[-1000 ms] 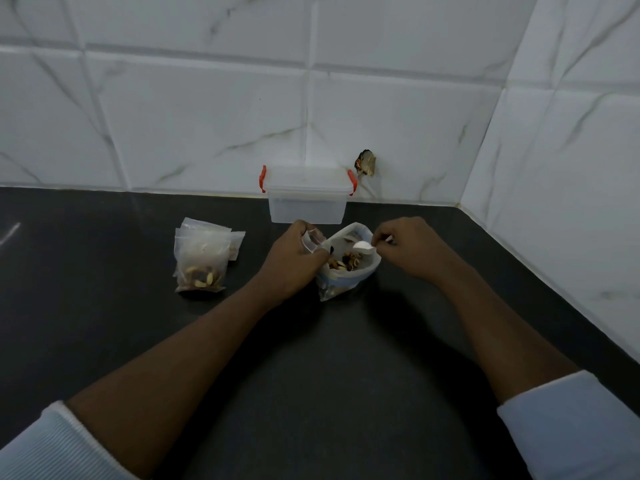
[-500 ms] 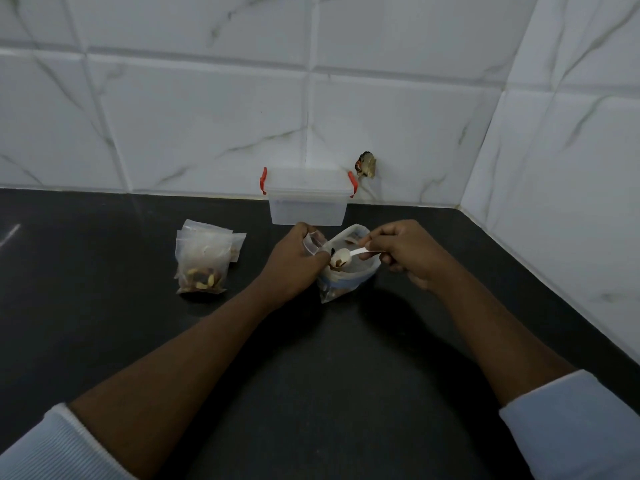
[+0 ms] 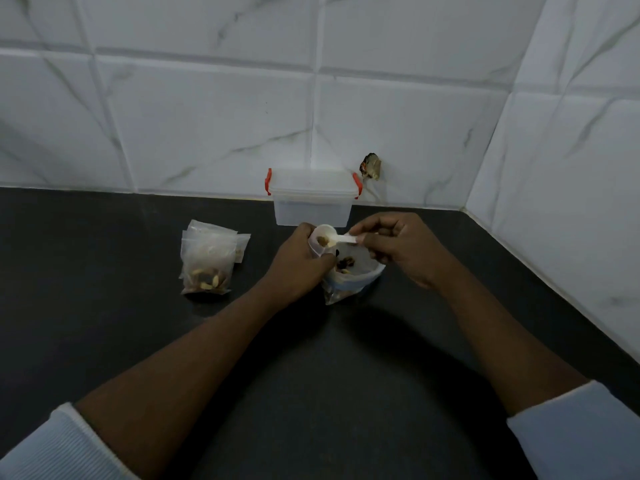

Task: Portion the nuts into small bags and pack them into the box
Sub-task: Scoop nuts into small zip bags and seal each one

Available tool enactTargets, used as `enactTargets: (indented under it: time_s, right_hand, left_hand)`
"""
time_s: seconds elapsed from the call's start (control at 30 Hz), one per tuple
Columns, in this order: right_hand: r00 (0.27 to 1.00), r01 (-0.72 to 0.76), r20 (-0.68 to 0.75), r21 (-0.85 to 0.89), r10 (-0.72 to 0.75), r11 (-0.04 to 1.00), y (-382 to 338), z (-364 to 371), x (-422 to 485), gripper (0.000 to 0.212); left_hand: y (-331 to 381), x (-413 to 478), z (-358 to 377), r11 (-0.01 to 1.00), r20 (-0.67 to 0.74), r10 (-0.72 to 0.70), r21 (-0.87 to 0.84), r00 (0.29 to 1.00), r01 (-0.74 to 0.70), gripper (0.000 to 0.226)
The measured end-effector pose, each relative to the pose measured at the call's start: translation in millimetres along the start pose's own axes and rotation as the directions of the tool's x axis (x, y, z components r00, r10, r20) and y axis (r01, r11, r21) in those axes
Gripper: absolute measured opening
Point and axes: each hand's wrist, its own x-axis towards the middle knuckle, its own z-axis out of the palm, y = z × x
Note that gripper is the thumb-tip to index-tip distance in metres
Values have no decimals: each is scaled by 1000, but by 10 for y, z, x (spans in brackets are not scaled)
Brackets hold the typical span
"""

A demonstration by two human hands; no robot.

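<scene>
My left hand (image 3: pixel 299 263) grips a small clear bag (image 3: pixel 317 249) with its mouth held open. My right hand (image 3: pixel 398 249) pinches the handle of a white spoon (image 3: pixel 341 241). The spoon's bowl holds a few nuts and sits at the small bag's mouth. Between my hands stands a larger open bag of mixed nuts (image 3: pixel 353 280) on the dark counter. A clear plastic box (image 3: pixel 311 202) with red clips and its lid on stands just behind, against the wall.
Filled small bags (image 3: pixel 207 265) lie in a pile to the left of my left hand. The dark counter (image 3: pixel 311 358) meets tiled walls at the back and right. A small brownish object (image 3: pixel 372 166) sticks to the back wall near the box.
My right hand lifted the spoon out of the larger bag with nuts in it and carried it left to the small bag's mouth. My left hand stayed in place.
</scene>
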Motion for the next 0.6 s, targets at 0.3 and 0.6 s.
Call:
enactTargets:
  time_s: [0.3,0.6]
  right_hand:
    - [982,112,167,-163,-84,980,-11,-32,-24,26]
    - [992,60,-89,-251,-85,966,94,-186,25,20]
  left_hand:
    - [10,-10,7,1000,-17,15,12,1000,-15,37]
    - [12,5,8,1000,-28,16,11,999,-15,37]
